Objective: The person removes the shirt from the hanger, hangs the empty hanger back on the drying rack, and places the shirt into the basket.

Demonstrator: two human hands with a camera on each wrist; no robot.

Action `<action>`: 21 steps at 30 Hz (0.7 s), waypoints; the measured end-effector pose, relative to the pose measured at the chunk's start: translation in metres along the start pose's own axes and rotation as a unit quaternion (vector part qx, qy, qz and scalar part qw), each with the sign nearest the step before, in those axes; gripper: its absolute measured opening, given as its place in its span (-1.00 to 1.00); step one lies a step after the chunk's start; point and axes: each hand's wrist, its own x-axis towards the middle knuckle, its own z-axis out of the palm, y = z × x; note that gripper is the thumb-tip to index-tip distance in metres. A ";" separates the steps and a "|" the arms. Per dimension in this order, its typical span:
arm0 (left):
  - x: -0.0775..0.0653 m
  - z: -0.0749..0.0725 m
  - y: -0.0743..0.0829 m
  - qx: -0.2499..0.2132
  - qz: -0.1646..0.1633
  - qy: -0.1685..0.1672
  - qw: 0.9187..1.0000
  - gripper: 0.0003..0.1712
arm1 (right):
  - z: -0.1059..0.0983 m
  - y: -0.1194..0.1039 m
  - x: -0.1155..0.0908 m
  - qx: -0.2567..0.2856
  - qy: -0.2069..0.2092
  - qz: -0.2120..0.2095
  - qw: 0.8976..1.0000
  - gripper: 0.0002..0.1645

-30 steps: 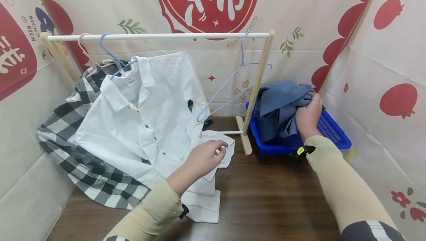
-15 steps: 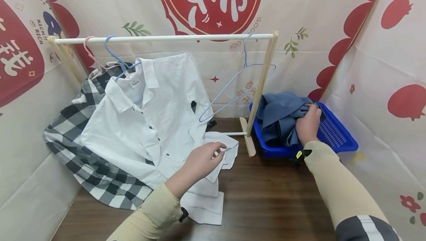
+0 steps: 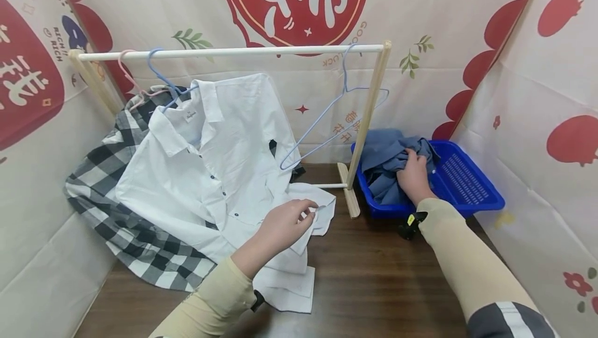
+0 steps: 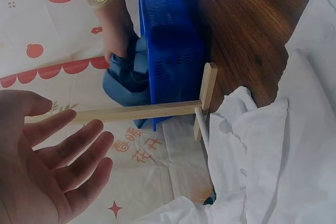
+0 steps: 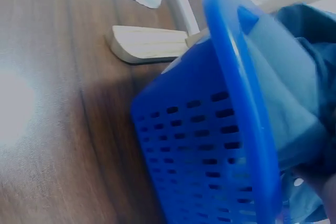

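Observation:
My right hand is down in the blue plastic basket, its fingers curled into a crumpled blue shirt. A small pale button shows on that shirt in the right wrist view, where the hand is mostly out of frame. My left hand hovers in front of the white shirt, fingers loosely bent. In the left wrist view this hand holds nothing. The white shirt hangs from a blue hanger, its lower part and sleeve spread over the table.
A wooden rack with a white rail spans the back. A bare blue hanger hangs at its right end, beside the rack's post. A checked shirt on a pink hanger hangs behind the white one. Patterned cloth encloses three sides.
My right hand has moved left and nearer within the basket, and the blue shirt has sunk and bunched toward the left, baring more of the basket's right side. My left hand stays put.

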 end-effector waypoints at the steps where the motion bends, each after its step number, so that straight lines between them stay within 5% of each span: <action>1: 0.000 0.000 0.000 -0.001 -0.001 0.000 1.000 -0.67 | 0.001 0.000 0.000 -0.011 -0.020 0.000 1.000 -0.18; 9: -0.005 -0.003 -0.003 0.003 -0.008 -0.003 1.000 -0.66 | 0.000 0.005 -0.004 -0.131 -0.178 -0.020 0.975 -0.08; 21: -0.007 -0.008 -0.013 0.000 -0.010 0.007 1.000 -0.65 | -0.023 0.015 -0.030 -0.244 -0.277 -0.075 0.926 -0.19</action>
